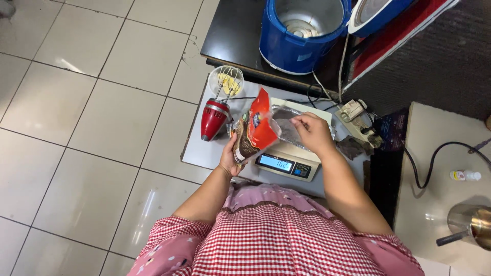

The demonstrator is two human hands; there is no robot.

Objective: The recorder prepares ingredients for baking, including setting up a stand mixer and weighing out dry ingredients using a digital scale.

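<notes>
A person in a pink-and-red checked top [276, 245] stands over a low grey board [197, 148] on a tiled floor [76, 128]; both bare arms reach forward over a digital kitchen scale [286, 162] at the board's near edge, its display lit. The left hand [229, 157] grasps the lower end of an open red-and-brown foil pouch [254, 130], tilted with its silver-lined mouth toward the right; the right hand [313, 133] pinches the pouch's open rim above the scale's platform. Just left of the pouch, a red hand mixer [214, 118] stands with its whisks in a small clear bowl [226, 80] of pale yellow contents at the board's far left corner. A white power strip [354, 116] lies near the board's right edge; beyond the far edge, a blue cooker [302, 30] with a steel inner pot sits open on a black surface [230, 36]. At the far right, a metal pot [473, 225] rests on a pale counter [440, 148].
</notes>
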